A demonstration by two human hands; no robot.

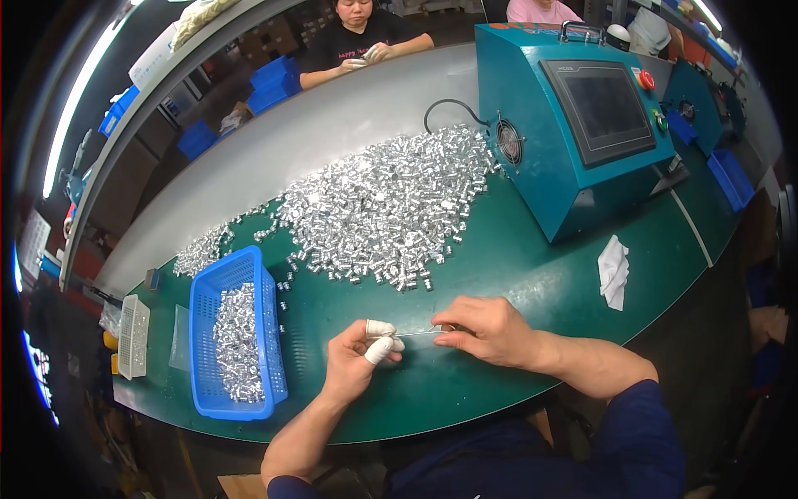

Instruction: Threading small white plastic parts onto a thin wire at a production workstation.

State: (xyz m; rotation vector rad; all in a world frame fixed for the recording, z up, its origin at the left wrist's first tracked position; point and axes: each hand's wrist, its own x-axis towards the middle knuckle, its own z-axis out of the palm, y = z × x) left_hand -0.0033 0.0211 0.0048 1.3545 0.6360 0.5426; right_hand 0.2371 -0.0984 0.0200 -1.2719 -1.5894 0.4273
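Left hand (349,363): thumb and forefinger, both in white finger covers (380,328), pinched on the left end of a thin rod (420,333). Right hand (496,331): bare thumb and forefinger closed at the other end, on what looks like a small metal piece; can't tell if it's on the rod or just against it. Rod spans the gap between both sets of fingertips, near level. My read: two-end grip keeps it steady, left anchoring, right doing the fine work. Covers probably there for grip or skin protection.

Heap of small metal parts (374,208) just beyond the fingers, blue basket (270,345) of similar parts left of the left fingers; likely set so both are in easy reach. White cloth (613,273) beyond and right of the right fingers, probably parked aside.

Rod looks slim, straight, pale with some shine; no bend visible. Material: can't tell.
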